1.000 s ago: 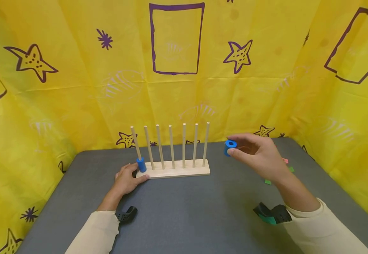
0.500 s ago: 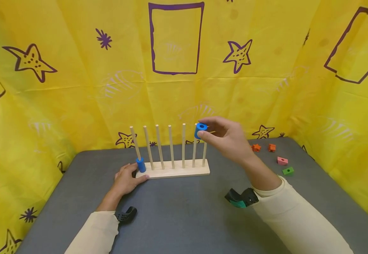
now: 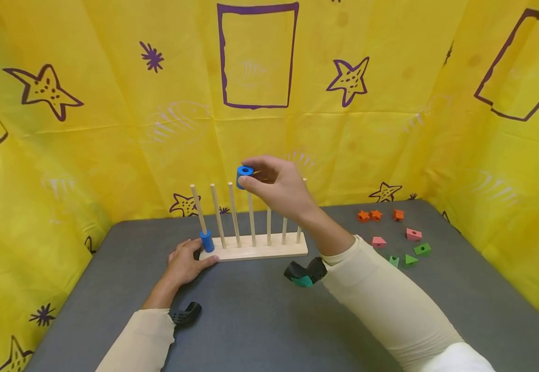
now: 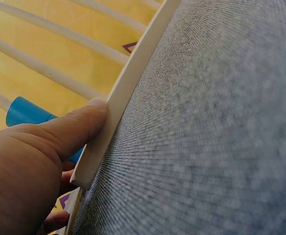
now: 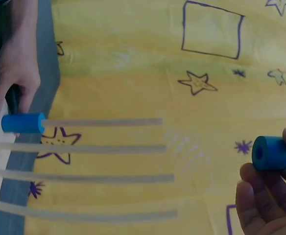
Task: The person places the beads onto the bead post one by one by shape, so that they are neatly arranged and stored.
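Note:
In the head view, a pale wooden peg board [image 3: 260,251] with several upright pegs stands on the table. My left hand [image 3: 185,263] grips its left end, thumb on the front edge and fingers behind. Blue cylindrical beadwork [image 3: 207,243] sits low on the leftmost peg; whether it is one bead or two stacked, I cannot tell. High over the middle pegs, my right hand [image 3: 281,187] pinches a blue cylindrical bead [image 5: 273,153] between thumb and fingers. Its hole faces up, and it is apart from the pegs. The right hand hides some peg tops.
On the right of the grey table [image 3: 251,320] lie orange star beads [image 3: 375,216], an orange block [image 3: 398,215], pink beads [image 3: 413,234] and green beads [image 3: 422,250]. A yellow patterned cloth [image 3: 260,134] hangs behind and at both sides.
My right hand has carried the blue bead leftward and upward, from right of the peg board to above its middle. The loose beads have come into sight. The left hand has stayed put.

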`<state>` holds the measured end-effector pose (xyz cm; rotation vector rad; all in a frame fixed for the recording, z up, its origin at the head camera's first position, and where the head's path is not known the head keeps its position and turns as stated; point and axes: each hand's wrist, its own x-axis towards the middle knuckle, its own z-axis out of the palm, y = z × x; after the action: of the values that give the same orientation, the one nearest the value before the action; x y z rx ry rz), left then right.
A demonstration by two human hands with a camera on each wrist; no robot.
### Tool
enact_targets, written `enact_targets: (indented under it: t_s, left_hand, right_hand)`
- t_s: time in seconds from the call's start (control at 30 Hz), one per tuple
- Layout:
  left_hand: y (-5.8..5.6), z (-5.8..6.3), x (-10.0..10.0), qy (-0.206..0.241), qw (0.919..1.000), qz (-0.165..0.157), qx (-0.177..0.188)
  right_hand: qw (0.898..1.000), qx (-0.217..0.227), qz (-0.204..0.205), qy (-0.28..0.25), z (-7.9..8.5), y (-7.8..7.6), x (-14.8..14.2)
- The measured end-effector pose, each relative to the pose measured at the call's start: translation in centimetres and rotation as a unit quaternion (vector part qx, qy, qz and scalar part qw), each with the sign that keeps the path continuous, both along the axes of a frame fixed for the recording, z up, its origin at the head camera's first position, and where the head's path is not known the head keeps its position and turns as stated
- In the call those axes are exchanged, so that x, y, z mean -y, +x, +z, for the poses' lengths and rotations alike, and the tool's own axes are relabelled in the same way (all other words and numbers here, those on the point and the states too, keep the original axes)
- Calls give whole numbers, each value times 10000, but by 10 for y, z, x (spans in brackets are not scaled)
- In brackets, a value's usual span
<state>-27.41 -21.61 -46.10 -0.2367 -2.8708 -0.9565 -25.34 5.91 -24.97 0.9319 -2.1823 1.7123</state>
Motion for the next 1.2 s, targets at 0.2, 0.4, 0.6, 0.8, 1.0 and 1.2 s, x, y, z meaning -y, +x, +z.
enact_targets:
  t_s: [0.2, 0.4, 0.6, 0.8, 1.0, 1.2]
  left_hand:
    - [-1, 0, 1, 9, 10000, -11, -63]
    - [-2, -1, 3, -51, 10000, 37, 19]
    - [-2, -1, 2, -18, 10000, 18, 60]
    - [-3, -2, 2, -12, 10000, 1, -19]
    - [-1, -2, 3, 48, 9998, -95, -152]
    - [2, 1, 3, 127, 9997, -129, -187]
  right_hand:
    - [10000, 19, -4, 31, -2, -10, 29]
    - [9994, 197, -162, 214, -4, -20, 55]
    - [9991, 177, -265, 289, -10, -28, 76]
    - [9984, 194, -391, 356, -14, -35, 95]
    - [9954, 96, -621, 723, -18, -40, 110]
    - [9921, 168, -882, 874, -25, -41, 120]
